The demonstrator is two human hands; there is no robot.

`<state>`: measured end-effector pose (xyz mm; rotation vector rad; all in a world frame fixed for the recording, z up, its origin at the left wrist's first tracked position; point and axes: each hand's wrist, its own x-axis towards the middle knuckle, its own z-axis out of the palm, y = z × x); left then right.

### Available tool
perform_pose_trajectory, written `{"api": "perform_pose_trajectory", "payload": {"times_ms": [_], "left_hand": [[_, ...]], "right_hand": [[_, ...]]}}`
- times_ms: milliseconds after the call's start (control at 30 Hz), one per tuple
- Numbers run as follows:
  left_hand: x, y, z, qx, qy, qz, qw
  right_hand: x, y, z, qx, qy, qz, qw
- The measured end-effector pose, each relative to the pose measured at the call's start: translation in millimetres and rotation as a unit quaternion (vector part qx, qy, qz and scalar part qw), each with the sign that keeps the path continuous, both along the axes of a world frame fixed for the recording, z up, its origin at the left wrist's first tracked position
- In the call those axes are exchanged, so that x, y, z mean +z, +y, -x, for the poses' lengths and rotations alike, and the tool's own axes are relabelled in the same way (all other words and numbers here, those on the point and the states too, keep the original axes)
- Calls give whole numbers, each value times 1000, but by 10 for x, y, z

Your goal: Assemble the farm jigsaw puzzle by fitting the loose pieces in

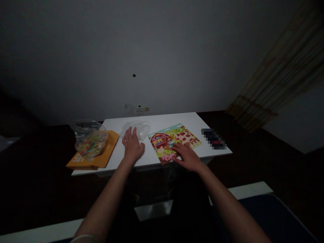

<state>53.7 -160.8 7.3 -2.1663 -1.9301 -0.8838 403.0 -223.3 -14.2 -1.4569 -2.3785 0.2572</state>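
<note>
A colourful farm picture sheet point(165, 143), with a red barn, a cow and pink pigs, lies flat on the white table point(172, 118). My right hand point(187, 156) rests on its lower right part, fingers stretched out. To the left, my left hand point(133, 145) reaches over a crumpled clear plastic bag point(143, 129), its fingers apart and its fingertips at the bag's near side. Whether the fingertips press on the bag or the table I cannot tell.
On the table's left end, a clear plastic bag of small colourful pieces point(92, 143) lies on an orange-yellow packet point(110, 148). A blurred-out dark object point(214, 138) lies at the right edge. Behind stands a grey wall with a socket point(142, 109); a curtain point(268, 84) hangs right.
</note>
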Motion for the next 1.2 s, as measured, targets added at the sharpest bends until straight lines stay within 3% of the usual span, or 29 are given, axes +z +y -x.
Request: {"api": "perform_pose_trajectory", "payload": {"times_ms": [67,100,133,200,433,600,767,900,1033,1200], "left_hand": [[-90,-277,-232,-167,15,-3,986],[-144,-399,-346,-267,32,17,963],[-201,-500,-450,-327,43,28,944],[-315,-628,-612,-368,58,38,927],[-615,-694,-663,-361,31,12,932],[-740,-843,-652,-361,-20,-14,932],[-643,-899,-643,-351,-97,29,931],[-458,-783,-593,-288,-170,47,941],[-367,-693,-615,-285,-81,58,953],[-436,-766,-669,-277,15,46,960]], "right_hand": [[17,-21,33,1,-4,-5,1000],[25,-29,41,3,-5,-7,1000],[31,-36,44,5,-6,-8,1000],[34,-51,37,8,-9,-7,1000],[-94,-269,68,-11,-13,-27,999],[-241,-480,134,-32,-5,-62,998],[-392,-560,192,14,59,-100,993],[-440,-568,230,7,103,-99,990],[-433,-562,266,-16,113,-102,988],[-459,-526,334,-81,126,-119,982]]}}
